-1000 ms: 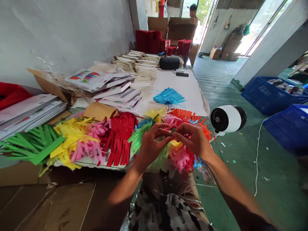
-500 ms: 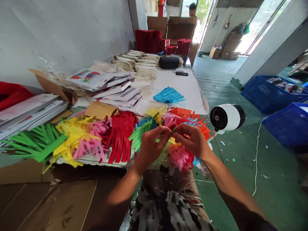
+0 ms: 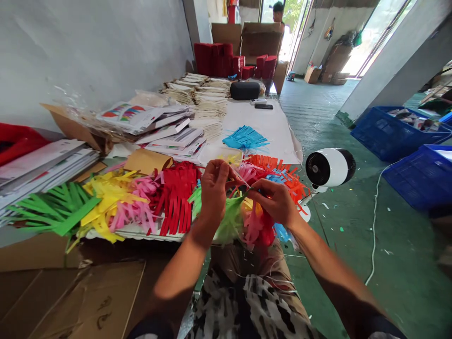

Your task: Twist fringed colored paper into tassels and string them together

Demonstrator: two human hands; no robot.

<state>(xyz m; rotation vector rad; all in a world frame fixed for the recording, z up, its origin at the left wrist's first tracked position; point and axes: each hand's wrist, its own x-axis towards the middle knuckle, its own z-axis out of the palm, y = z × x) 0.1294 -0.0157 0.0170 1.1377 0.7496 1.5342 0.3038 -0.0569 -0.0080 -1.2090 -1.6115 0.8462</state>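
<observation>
My left hand [image 3: 214,190] is closed, raised above the near table edge, with its fingers pinched on a thin pale string [image 3: 240,178] that runs toward the other hand. My right hand [image 3: 276,200] is also closed, its thumb and fingertips pinching the twisted top of a green tissue paper tassel [image 3: 231,219]. The tassel's light green strips hang between my hands, over my lap. Behind and beneath it lie pink, orange and red tissue fringes [image 3: 256,226]. A dark red fringe [image 3: 178,197] lies left of my left hand.
Yellow [image 3: 104,200] and green fringes [image 3: 52,207] lie farther left. A blue fringe [image 3: 245,138], printed packets [image 3: 141,117] and a black speaker-like case [image 3: 245,90] rest behind. A white fan [image 3: 334,167] stands right, near blue crates [image 3: 409,176]. A person [image 3: 278,14] is at the back.
My hands have moved apart. The left hand has gone up and left and turned, drawing the string; the right stays near the tassel's top. More of the green tassel shows.
</observation>
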